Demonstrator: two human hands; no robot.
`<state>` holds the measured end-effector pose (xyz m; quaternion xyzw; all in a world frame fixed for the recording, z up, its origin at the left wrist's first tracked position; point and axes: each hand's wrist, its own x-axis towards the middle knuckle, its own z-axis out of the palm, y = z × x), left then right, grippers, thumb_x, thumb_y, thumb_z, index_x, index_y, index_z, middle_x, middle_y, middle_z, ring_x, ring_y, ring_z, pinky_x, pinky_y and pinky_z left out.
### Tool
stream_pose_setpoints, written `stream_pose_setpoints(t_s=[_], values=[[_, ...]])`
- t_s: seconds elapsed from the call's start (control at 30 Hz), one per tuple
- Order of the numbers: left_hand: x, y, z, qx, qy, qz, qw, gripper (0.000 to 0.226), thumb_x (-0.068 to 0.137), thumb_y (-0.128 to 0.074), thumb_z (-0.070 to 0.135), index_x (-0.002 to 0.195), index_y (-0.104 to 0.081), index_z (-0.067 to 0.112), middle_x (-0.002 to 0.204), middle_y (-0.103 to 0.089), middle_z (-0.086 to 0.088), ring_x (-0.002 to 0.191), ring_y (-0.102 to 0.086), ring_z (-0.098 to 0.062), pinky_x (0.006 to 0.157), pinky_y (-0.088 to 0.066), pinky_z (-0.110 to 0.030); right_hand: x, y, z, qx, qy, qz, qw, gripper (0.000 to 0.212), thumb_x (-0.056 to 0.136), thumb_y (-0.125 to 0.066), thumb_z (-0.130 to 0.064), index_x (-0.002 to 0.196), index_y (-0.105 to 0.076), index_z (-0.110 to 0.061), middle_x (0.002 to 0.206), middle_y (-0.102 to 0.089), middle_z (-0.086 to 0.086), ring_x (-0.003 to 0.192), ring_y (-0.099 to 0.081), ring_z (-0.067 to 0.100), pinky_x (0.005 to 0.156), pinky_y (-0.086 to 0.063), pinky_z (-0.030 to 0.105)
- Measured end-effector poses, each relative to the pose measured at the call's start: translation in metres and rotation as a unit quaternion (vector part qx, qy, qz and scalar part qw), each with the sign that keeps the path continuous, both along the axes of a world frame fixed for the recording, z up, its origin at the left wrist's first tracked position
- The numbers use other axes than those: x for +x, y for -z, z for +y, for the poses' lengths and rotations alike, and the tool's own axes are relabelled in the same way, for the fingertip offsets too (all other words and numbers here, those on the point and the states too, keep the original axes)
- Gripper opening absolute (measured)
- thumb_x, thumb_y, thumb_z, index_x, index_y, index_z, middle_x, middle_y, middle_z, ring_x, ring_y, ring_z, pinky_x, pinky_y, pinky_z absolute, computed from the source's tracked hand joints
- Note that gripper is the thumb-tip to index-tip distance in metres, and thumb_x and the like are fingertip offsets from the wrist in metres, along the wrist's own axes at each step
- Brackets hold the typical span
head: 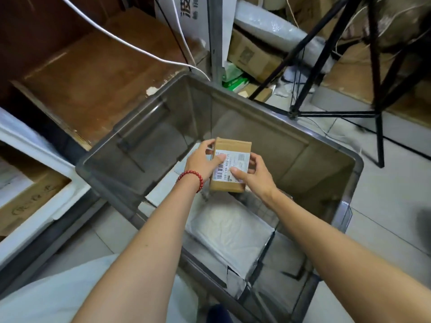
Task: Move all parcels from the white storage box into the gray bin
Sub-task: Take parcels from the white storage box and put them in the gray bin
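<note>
A small brown cardboard parcel (233, 145) with a white barcode label hangs above the open gray bin (326, 145). My left hand (201, 159) grips its left side, thumb across the label. My right hand (254, 173) pinches its right edge from below, thumb on the label. A flat white padded mailer (231, 231) lies on the bin's floor, under my forearms. The white storage box (46, 208) stands at the far left; a brown carton (28, 197) shows inside it.
A black tripod stand (377, 113) rises just behind the bin on the right. Brown wooden panels (98, 85) lean at the back left, with white cables (140, 50) draped over them. Cardboard boxes (251, 54) are piled at the back. The floor is pale tile.
</note>
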<state>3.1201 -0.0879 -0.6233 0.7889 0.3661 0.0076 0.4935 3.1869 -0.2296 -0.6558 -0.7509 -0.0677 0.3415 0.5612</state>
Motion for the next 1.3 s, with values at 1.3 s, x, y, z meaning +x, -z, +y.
stream_pose_setpoints(t_s=[1.3], values=[[0.04,0.1,-0.008,0.278,0.22,0.169,0.92,0.032,0.096,-0.044,0.027,0.128,-0.045,0.027,0.119,-0.063,0.006,0.11,-0.054,-0.022,0.079,-0.04,-0.032,-0.002,0.093,-0.024,-0.326,0.04,-0.13,0.936,0.065,0.087,-0.063,-0.046,0.145,-0.037,-0.032,0.158,-0.017,-0.004,0.145,-0.008,0.021,0.114,-0.02,0.037]])
